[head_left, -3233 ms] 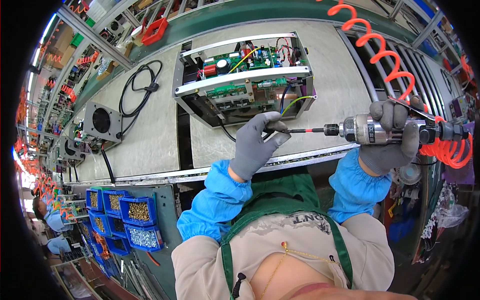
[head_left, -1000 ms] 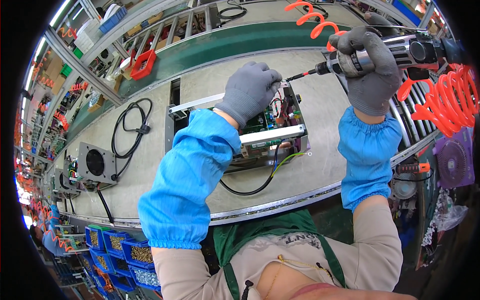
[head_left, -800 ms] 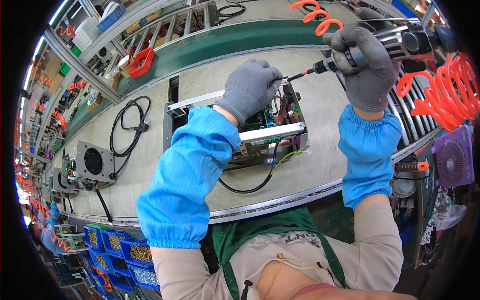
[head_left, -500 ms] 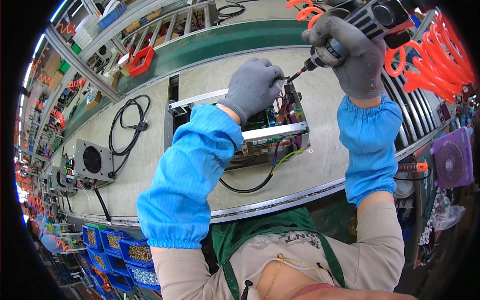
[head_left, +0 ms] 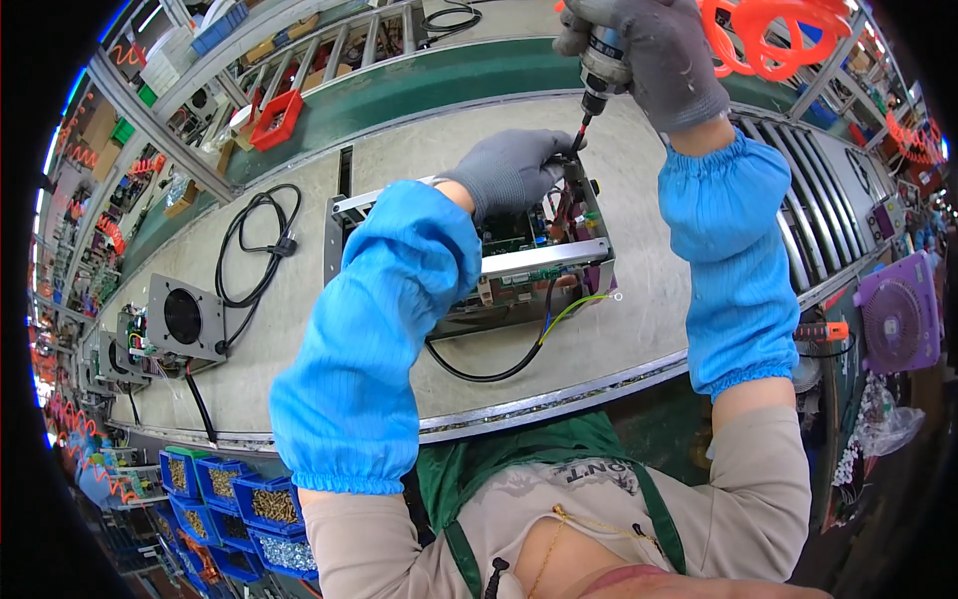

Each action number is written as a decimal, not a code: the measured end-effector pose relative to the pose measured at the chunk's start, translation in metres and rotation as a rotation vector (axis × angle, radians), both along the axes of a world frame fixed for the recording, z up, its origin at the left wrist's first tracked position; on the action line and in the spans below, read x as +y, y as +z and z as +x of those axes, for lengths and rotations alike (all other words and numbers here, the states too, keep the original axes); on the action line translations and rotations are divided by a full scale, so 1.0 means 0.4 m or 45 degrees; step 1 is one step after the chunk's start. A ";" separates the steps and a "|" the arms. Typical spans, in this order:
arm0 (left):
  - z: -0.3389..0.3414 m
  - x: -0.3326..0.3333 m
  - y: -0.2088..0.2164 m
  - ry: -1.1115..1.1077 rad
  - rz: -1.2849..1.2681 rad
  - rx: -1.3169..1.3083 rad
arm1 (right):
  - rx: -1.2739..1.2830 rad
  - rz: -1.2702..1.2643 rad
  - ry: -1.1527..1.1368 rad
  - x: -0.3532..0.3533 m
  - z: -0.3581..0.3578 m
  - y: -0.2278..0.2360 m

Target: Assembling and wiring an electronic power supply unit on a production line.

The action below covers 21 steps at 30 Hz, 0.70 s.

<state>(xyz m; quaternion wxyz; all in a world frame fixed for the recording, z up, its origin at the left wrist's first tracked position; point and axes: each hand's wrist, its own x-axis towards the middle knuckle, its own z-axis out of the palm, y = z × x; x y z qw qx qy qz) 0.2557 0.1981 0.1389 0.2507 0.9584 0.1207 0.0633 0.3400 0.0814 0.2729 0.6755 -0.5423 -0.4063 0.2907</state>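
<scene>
An open metal chassis (head_left: 544, 260) with green circuit boards and loose wires lies on the grey conveyor belt (head_left: 299, 329). My left hand (head_left: 509, 170), in a grey glove and blue sleeve cover, rests on the chassis's far top edge, fingers at the screwdriver tip. My right hand (head_left: 654, 50), also gloved, grips an electric screwdriver (head_left: 599, 65) held nearly upright, its bit pointing down onto the chassis's far right corner. An orange coiled cable (head_left: 773, 30) runs from the tool.
A grey fan unit (head_left: 185, 317) with a black power cord (head_left: 254, 245) lies to the left on the belt. Blue bins of screws (head_left: 239, 504) sit at lower left. A purple fan (head_left: 898, 324) stands at right. A red tray (head_left: 274, 120) sits beyond the belt.
My right hand has swung the screwdriver from a slanted, sideways pose to nearly upright over the chassis's far corner. My left hand has stayed on the chassis top.
</scene>
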 end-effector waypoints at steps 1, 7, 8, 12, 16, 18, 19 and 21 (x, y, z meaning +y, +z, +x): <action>-0.001 0.003 0.001 0.007 -0.121 0.007 | -0.021 0.062 0.002 -0.004 0.005 0.002; -0.001 0.012 -0.011 -0.054 -0.052 -0.080 | -0.075 0.198 -0.002 0.012 0.030 -0.009; -0.002 0.009 -0.009 -0.055 -0.054 -0.080 | -0.099 0.181 0.019 0.012 0.032 -0.013; -0.012 0.007 -0.007 -0.024 -0.051 -0.065 | -0.143 0.295 -0.008 0.046 0.035 -0.038; -0.011 0.008 0.000 -0.045 0.006 -0.016 | -0.162 0.114 0.079 0.016 0.063 -0.018; -0.015 0.001 0.016 -0.023 -0.003 0.005 | -0.138 0.128 0.074 0.030 0.084 -0.027; -0.014 -0.001 0.020 -0.006 -0.009 0.025 | -0.026 0.224 0.076 0.047 0.100 -0.042; -0.015 0.007 -0.002 0.030 -0.074 -0.075 | 0.061 0.318 0.105 0.056 0.105 -0.042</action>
